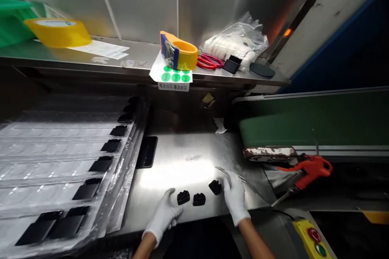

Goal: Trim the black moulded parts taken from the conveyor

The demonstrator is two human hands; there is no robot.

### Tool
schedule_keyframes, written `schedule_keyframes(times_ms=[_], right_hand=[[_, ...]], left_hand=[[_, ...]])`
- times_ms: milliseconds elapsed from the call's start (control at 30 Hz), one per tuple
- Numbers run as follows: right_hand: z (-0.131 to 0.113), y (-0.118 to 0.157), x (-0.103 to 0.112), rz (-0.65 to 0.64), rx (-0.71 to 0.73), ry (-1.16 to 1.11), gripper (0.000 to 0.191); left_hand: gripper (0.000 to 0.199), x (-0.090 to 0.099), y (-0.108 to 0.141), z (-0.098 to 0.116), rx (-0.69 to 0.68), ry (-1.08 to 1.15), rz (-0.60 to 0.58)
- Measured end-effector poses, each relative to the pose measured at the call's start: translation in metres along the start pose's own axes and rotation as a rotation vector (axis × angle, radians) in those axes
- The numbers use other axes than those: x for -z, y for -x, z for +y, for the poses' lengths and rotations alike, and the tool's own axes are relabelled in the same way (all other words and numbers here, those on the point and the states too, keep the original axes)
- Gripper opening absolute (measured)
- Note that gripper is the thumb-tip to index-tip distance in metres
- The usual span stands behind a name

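Observation:
Three small black parts lie in a row on the metal table point(176, 149): a left one point(183, 197), a middle one point(199, 199) and a right one point(215, 187), which is turned at an angle. My left hand point(164, 215), in a white glove, is beside the left part, its fingers apart and nothing in them. My right hand point(235, 195), also gloved in white, is just right of the angled part. It is closed on a thin metal tool point(220, 168), whose tip points up and left and whose other end shows beyond the hand.
Left, clear plastic trays point(54, 166) hold black pieces; a black phone-like slab point(147, 152) lies beside them. A shelf point(139, 64) carries tape, scissors and a bag. Right are a green conveyor point(310, 121), a red air gun point(311, 170) and a yellow button box point(313, 238).

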State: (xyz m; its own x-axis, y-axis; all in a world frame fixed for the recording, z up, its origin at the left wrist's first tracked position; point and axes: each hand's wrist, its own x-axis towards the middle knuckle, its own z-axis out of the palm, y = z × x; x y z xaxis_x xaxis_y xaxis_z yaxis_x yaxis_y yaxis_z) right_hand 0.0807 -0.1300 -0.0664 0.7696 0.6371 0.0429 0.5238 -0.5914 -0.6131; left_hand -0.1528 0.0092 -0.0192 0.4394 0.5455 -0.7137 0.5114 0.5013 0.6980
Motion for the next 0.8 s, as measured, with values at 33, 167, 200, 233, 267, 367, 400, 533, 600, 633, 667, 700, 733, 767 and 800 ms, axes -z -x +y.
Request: schedule_keyframes(times_ms=[33,167,200,233,267,367,400,533,600,633,667,700,733,767,800], right_hand=[[0.008,-0.015,0.004,0.005,-0.046,0.060,0.037],[0.031,-0.048,0.007,-0.110,-0.147,0.232,0.031],[0.033,-0.050,0.005,-0.138,-0.172,0.260,0.029],[0.034,-0.049,0.003,-0.159,-0.199,0.283,0.026],[0.034,-0.048,0.001,-0.176,-0.228,0.301,0.024],[0.032,-0.042,-0.002,-0.221,-0.296,0.317,0.021],[0.032,-0.040,-0.001,-0.237,-0.308,0.308,0.021],[0.030,-0.035,0.011,-0.288,-0.319,0.194,0.019],[0.024,-0.032,0.021,-0.305,-0.316,0.081,0.019],[0.018,-0.030,0.027,-0.314,-0.308,0.007,0.021],[0.011,-0.027,0.035,-0.327,-0.291,-0.075,0.024],[0.001,-0.022,0.044,-0.344,-0.267,-0.157,0.028],[-0.011,-0.017,0.055,-0.366,-0.239,-0.236,0.032],[-0.024,-0.011,0.069,-0.403,-0.199,-0.313,0.035],[-0.039,-0.003,0.084,-0.442,-0.149,-0.371,0.038]], left_hand=[[0.083,-0.003,0.000,0.006,0.023,0.038,-0.055],[0.083,-0.015,0.007,0.009,0.080,0.270,-0.213],[0.077,-0.018,0.008,0.007,0.083,0.339,-0.222],[0.070,-0.020,0.007,0.005,0.083,0.405,-0.219],[0.062,-0.023,0.004,0.003,0.084,0.465,-0.205],[0.044,-0.028,-0.006,-0.004,0.065,0.602,-0.146],[0.040,-0.028,-0.008,-0.007,0.053,0.633,-0.127],[0.034,-0.021,-0.001,-0.011,-0.023,0.742,-0.067],[0.041,-0.014,0.012,-0.008,-0.088,0.830,-0.086],[0.049,-0.011,0.020,-0.005,-0.121,0.885,-0.110],[0.054,-0.009,0.029,-0.001,-0.149,0.942,-0.137],[0.055,-0.008,0.038,0.003,-0.169,0.996,-0.165],[0.053,-0.008,0.048,0.008,-0.181,1.044,-0.195],[0.050,-0.009,0.057,0.015,-0.184,1.085,-0.222],[0.047,-0.011,0.067,0.022,-0.187,1.122,-0.259]])
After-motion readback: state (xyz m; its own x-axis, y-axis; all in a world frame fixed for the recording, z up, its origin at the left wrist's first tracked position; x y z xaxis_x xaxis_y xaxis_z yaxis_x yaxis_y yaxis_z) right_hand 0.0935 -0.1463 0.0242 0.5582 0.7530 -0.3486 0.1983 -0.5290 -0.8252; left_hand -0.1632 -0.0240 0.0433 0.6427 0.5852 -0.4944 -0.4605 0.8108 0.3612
